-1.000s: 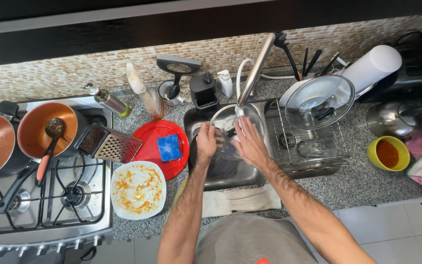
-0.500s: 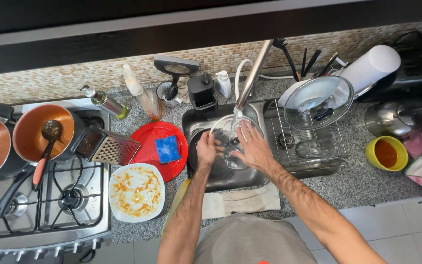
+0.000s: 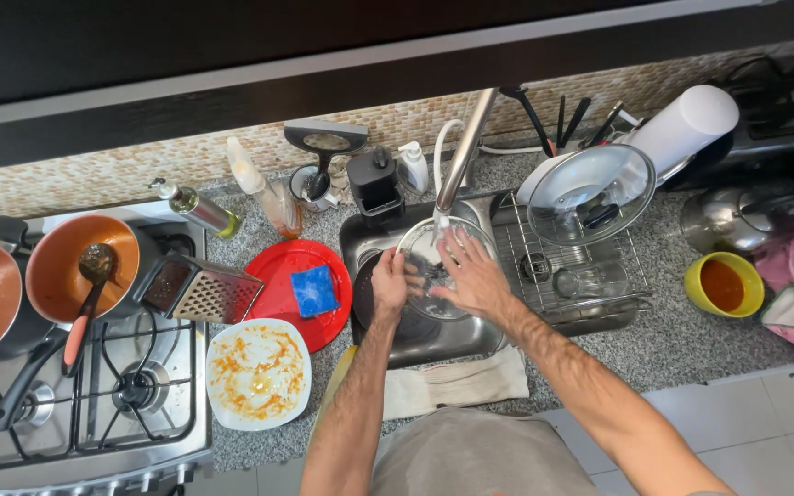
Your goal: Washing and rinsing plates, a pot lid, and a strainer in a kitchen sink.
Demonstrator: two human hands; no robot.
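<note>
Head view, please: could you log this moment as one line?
left hand: on glass bowl | right hand: holds bowl | place: sink, under faucet

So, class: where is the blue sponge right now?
In the head view, the blue sponge lies on the red plate, left of the sink, beside the metal grater.

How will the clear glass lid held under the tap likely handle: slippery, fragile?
The glass lid looks wet under the faucet, so probably slippery. Being clear glass, it likely breaks if dropped into the sink. Left hand and right hand both grip it.
</note>
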